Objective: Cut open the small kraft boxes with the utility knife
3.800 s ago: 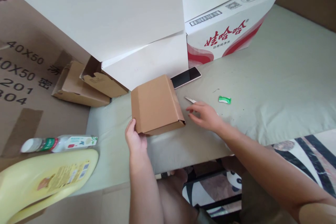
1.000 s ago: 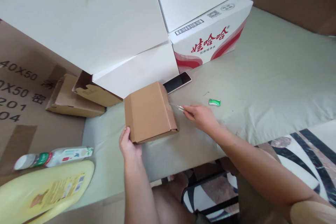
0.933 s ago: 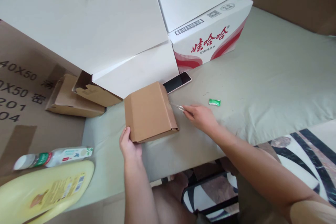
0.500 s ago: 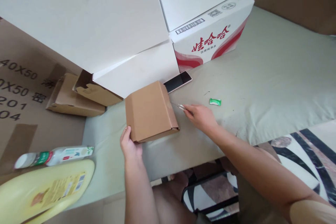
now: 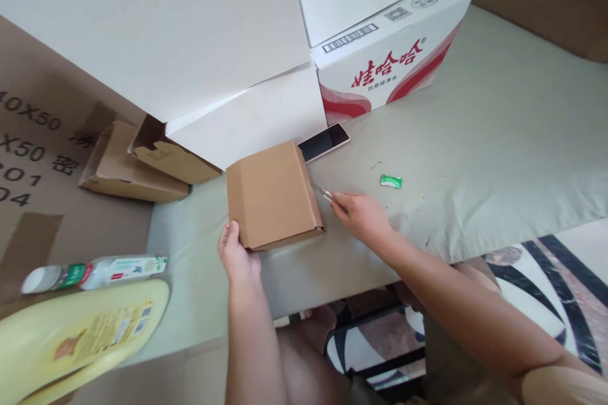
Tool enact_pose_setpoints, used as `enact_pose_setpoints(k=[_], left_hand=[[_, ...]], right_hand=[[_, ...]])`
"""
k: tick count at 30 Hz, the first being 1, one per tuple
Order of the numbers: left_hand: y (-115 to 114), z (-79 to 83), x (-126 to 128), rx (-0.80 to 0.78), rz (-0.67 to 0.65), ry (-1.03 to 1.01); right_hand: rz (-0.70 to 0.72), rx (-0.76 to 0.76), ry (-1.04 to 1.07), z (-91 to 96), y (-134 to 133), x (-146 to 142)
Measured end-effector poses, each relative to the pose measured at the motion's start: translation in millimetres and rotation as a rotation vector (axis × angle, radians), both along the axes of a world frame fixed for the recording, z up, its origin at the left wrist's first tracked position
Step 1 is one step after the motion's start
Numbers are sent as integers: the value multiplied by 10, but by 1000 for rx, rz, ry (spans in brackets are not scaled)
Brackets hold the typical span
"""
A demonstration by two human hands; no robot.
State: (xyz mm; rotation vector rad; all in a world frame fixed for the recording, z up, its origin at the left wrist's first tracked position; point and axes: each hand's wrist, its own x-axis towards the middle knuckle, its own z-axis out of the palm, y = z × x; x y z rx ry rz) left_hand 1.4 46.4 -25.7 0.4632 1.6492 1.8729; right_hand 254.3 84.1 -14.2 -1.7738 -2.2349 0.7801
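A closed brown cardboard box (image 5: pixel 273 196) lies on the cloth-covered table in front of me. At its near left corner my left hand (image 5: pixel 236 253) grips it, thumb on top and fingers at the side. My right hand (image 5: pixel 358 214) is closed around a slim, pointed metal tool (image 5: pixel 325 193) with pale parts near the fingers. The tool's thin tip reaches the right side of the box; whether it goes into the seam I cannot tell. Most of its handle is hidden in my fist.
A phone (image 5: pixel 325 142) lies behind the box, close to stacked white cartons (image 5: pixel 256 114). A small green packet (image 5: pixel 391 181) rests to the right. On the left are small brown boxes (image 5: pixel 137 164), a plastic bottle (image 5: pixel 95 273) and a yellow jug (image 5: pixel 90 335). The table's front edge is near.
The view has shifted slightly. The tool's tip has come against the box's right side, and the box looks slightly turned in my left hand.
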Motion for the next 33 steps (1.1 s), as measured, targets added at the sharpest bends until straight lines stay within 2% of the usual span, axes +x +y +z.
enact_pose_setpoints(k=[9,17,23,26,30,33], left_hand=[[9,-57,-18,9,-4,-14],[48,-28,11,17,76,-159],[61,-88,-18,63,47,-187],[53,-136,-89,48,10,-225],[30,-183,-181,24,-60,-213],[25,-193,-185,34,-66,-201]], right_hand=[[53,17,129,-82,-50,51],[66,-53,189,13,-116,198],[182,-85,303,108,-165,346],[45,-69,272,134,-93,468],[-214,53,4,53,11,556],[-191,142,-105,-67,32,527]])
